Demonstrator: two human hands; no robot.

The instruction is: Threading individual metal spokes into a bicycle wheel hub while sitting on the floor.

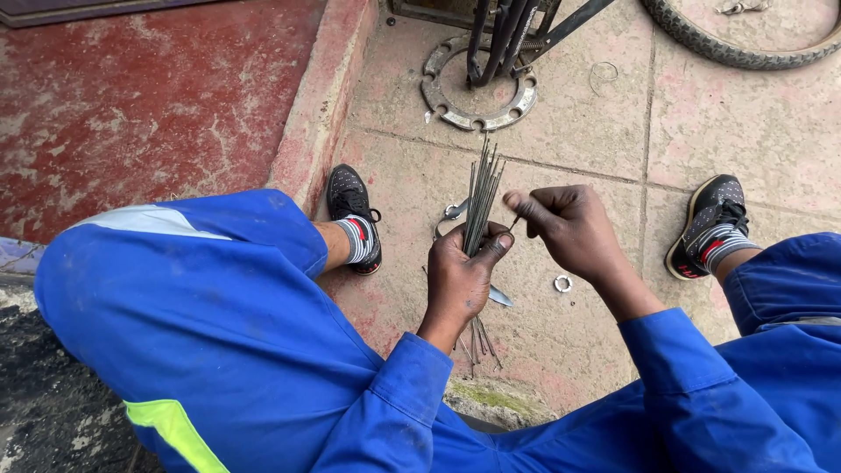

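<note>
Lighting: even, soft daylight, overcast in character; no clear direction. Shadows: faint, diffuse, close under objects. Glare: none. Focus: sharp centrally; slight softness at the corners. Distortion: mild wide-angle bending toward the edges.

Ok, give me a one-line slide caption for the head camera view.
Seated person in blue overalls: left hand grips a bundle of thin metal spokes while right hand pinches one.
</note>
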